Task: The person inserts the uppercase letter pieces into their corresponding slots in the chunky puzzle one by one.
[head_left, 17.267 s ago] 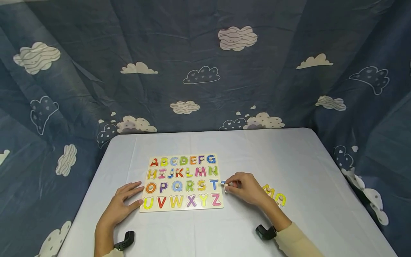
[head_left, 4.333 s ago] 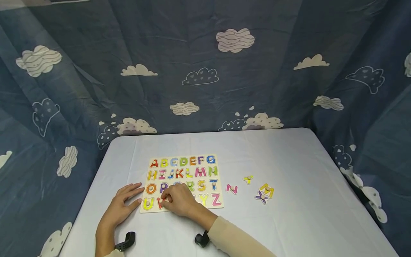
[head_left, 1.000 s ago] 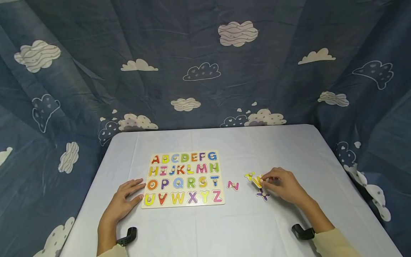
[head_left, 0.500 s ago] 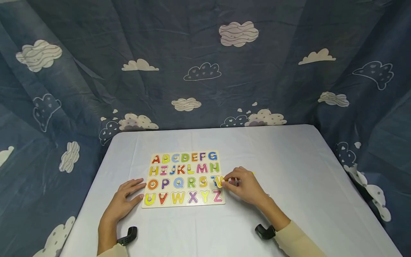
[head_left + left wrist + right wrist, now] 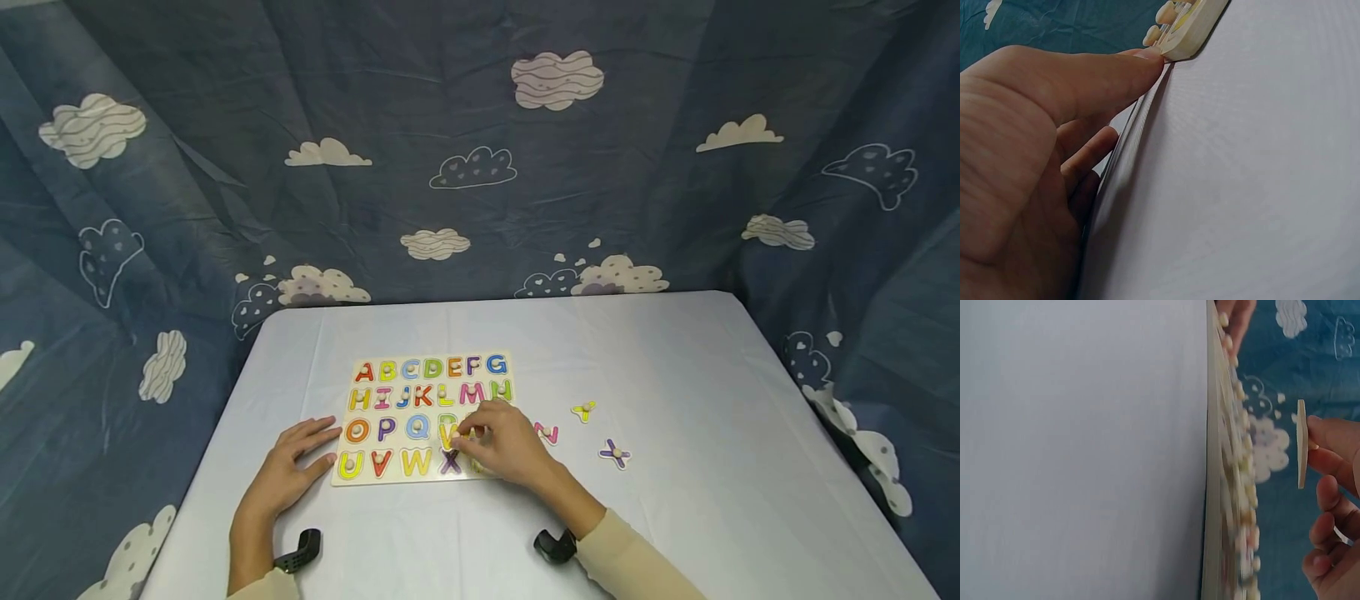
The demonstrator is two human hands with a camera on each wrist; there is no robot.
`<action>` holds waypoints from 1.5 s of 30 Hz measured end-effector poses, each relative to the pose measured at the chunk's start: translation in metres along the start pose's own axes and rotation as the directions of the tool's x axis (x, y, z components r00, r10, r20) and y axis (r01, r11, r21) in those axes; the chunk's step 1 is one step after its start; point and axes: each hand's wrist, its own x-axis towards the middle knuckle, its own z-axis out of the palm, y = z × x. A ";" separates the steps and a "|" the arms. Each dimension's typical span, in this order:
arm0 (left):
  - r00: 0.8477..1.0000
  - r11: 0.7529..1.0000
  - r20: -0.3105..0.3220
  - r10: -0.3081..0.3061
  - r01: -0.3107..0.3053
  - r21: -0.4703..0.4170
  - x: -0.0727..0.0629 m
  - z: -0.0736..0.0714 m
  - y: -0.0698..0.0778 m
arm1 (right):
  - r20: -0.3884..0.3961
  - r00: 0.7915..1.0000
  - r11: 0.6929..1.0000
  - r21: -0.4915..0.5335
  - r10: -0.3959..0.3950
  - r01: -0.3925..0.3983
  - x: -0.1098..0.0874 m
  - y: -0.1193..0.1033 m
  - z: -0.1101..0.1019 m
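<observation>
The alphabet puzzle board (image 5: 341,477) lies on the white table, its letters in four rows. Over the board's lower middle, my right hand (image 5: 504,442) pinches a yellow W letter piece (image 5: 447,435). The right wrist view shows this letter piece (image 5: 1302,444) edge-on, held clear above the board between thumb and finger. At the board's left edge rests my left hand (image 5: 288,467), fingers spread. In the left wrist view, the thumb of the left hand (image 5: 1054,112) touches the board's corner (image 5: 1188,44). The printed W space (image 5: 416,462) shows no knob.
Right of the board lie a pink letter piece (image 5: 547,433), a yellow Y piece (image 5: 582,411) and a purple X piece (image 5: 616,454). Many letters on the board carry raised knobs. A dark cloth (image 5: 472,108) with clouds hangs behind and beside the table (image 5: 697,400).
My right hand lifted the yellow W from beside the X and Y pieces and carried it left over the board. Earlier it held a blue T, then worked at the red V. The left hand stays.
</observation>
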 end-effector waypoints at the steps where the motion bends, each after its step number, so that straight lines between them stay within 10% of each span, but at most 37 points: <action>1: 1.000 1.000 -0.001 0.000 0.000 -0.001 0.000 0.000 0.000 | 0.003 1.000 1.000 -0.003 -0.002 0.002 0.002 -0.003 0.004; 17: 1.000 1.000 0.009 -0.003 0.003 -0.003 0.001 -0.001 0.001 | 0.046 0.999 0.998 -0.060 0.014 -0.011 0.014 -0.028 0.050; 45: 1.000 1.000 0.011 -0.016 0.016 -0.009 0.000 -0.001 0.000 | 0.153 0.986 0.989 -0.141 0.065 -0.043 0.014 -0.032 0.064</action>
